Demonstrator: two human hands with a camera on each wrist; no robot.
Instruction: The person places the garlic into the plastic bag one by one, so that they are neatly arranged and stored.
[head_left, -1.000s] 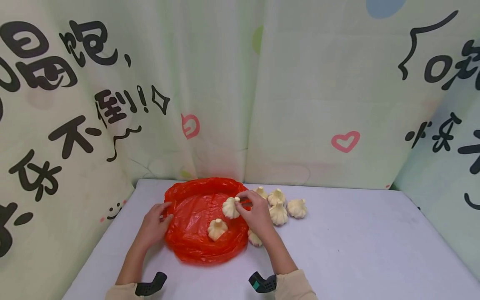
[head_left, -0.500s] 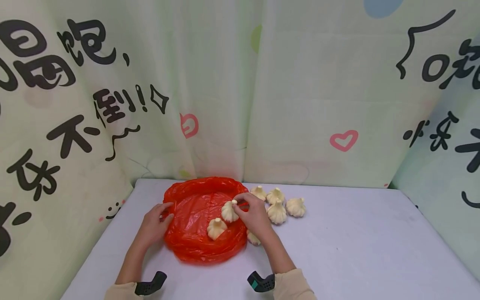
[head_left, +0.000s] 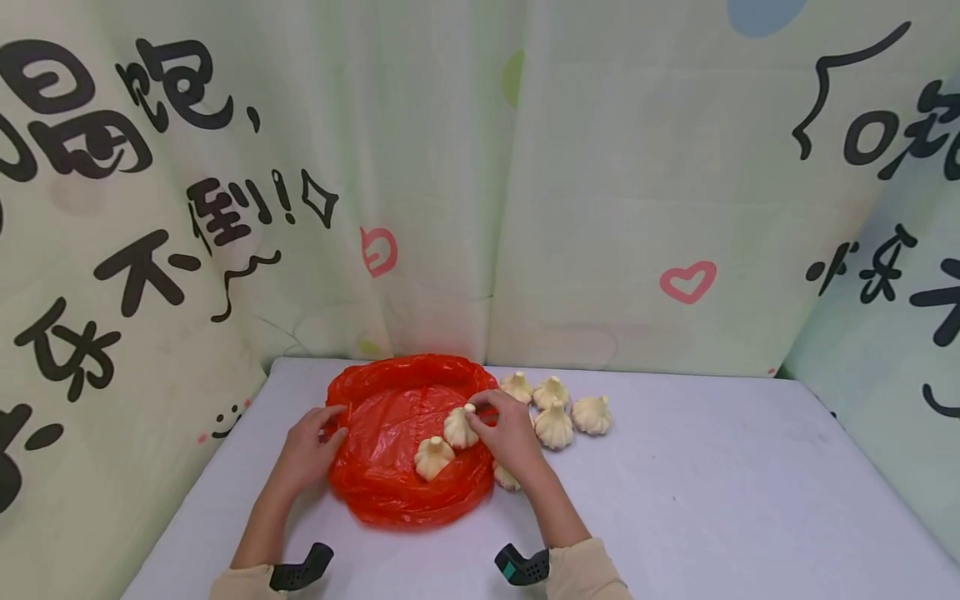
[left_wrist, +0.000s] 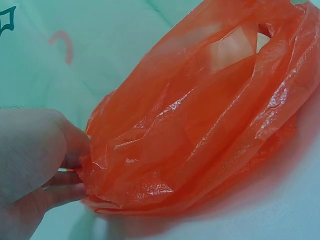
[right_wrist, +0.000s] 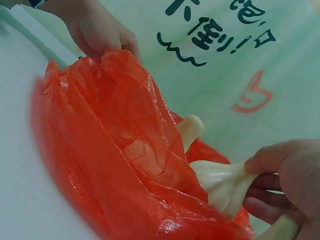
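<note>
A red plastic bag (head_left: 382, 417) lies spread with its mouth up on the white table. My left hand (head_left: 309, 450) pinches the bag's left rim between thumb and fingers, as the left wrist view also shows. Over the bag's right side my right hand (head_left: 512, 433) holds a garlic bulb (head_left: 460, 427) by its stem, thumb against fingers. In the right wrist view that held bulb (right_wrist: 222, 182) sits partly behind the bag's edge. Another garlic bulb (head_left: 434, 458) rests in the bag, just left of and below the held one.
Several garlic bulbs (head_left: 553, 425) stand grouped right of the bag, behind my right hand. One more bulb (head_left: 506, 477) lies by the bag's right edge, partly covered by my right wrist. A printed curtain (head_left: 600, 208) borders the table (head_left: 712, 483) at the back and sides.
The right hand has lowered slightly with the garlic bulb, bringing it closer to the bulb in the bag. The left hand keeps its place on the rim.
</note>
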